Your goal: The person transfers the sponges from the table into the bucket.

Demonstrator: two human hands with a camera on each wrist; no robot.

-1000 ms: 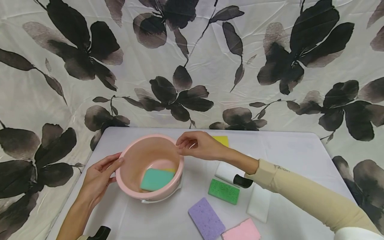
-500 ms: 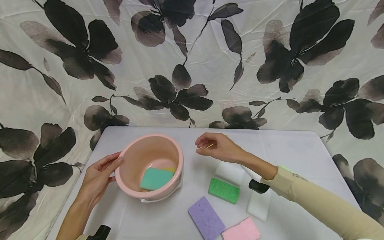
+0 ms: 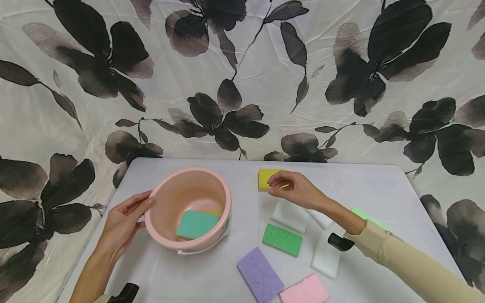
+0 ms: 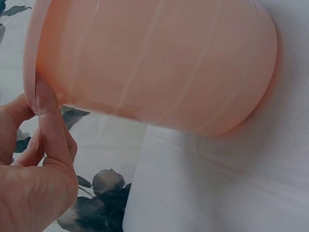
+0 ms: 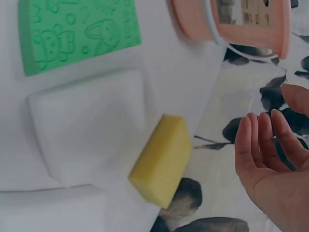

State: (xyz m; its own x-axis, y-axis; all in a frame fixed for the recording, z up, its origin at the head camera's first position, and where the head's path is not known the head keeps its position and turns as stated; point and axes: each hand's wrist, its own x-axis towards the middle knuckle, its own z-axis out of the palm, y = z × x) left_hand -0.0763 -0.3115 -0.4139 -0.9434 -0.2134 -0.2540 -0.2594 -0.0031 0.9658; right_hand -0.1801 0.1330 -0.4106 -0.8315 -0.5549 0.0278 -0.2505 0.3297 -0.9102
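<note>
Pink plastic probably flexes under a hard squeeze, so the left hand (image 3: 121,225) does best with a light, steady pinch on the rim of the bucket (image 3: 228,202). Loosely curved and holding nothing, the right hand (image 3: 293,189) hangs just beside the yellow sponge (image 3: 264,180), apart from it, thumb well clear of the fingertips. That gap looks roomy enough to take the block by opposite sides; coming straight down would likely beat raking sideways, as it lies near the far edge of the table (image 3: 379,181). Nearer the person lie a white foam block (image 3: 291,216) and an embossed green sponge (image 3: 282,240); inside the bucket, a teal sponge (image 3: 198,225) partly covers something yellow-orange (image 3: 214,213)
</note>
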